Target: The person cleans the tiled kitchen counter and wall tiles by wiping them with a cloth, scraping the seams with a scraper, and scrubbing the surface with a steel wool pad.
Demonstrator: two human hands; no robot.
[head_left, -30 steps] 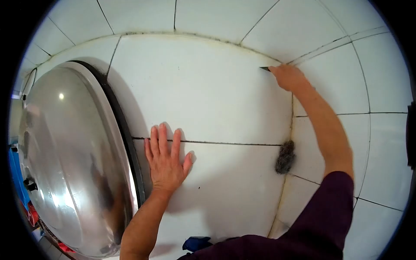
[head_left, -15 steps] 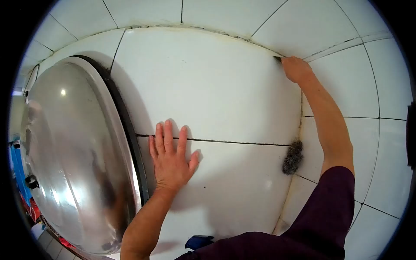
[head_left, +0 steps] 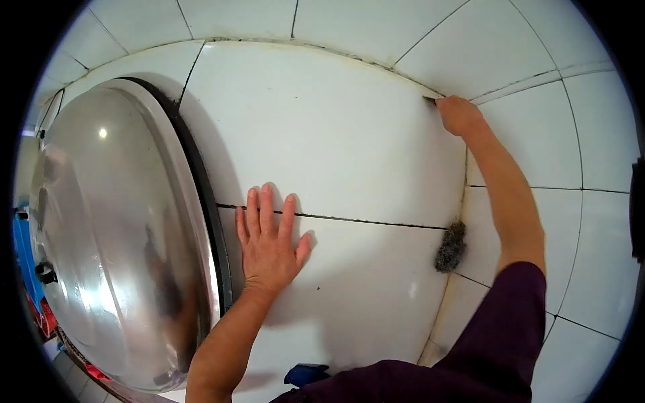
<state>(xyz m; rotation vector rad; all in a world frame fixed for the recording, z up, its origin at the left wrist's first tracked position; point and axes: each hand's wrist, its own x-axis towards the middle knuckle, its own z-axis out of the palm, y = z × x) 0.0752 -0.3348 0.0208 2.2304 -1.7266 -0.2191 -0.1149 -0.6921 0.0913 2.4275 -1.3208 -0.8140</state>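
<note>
My left hand (head_left: 270,260) lies flat on the white tiled surface (head_left: 349,161), fingers spread across a dark joint between tiles. Up in the far right corner, my right hand (head_left: 459,115) is closed around a small tool. Only its dark, pointed blade (head_left: 430,100) sticks out to the left of the fist, close to the dirty seam where the surface meets the wall. The handle is hidden in my fingers. A grey steel wool scourer (head_left: 451,247) rests against the right-hand seam, below the right hand and apart from it.
A large domed shiny metal lid (head_left: 121,242) with a black rim fills the left side. White wall tiles (head_left: 531,134) border the surface at the back and right. Something dark blue (head_left: 306,375) lies near my body. Blue and red items show at the far left edge.
The view has shifted slightly. The blade's tip sits a little lower, just off the back seam. My left hand stays spread on the tile, and the scourer lies in the same place.
</note>
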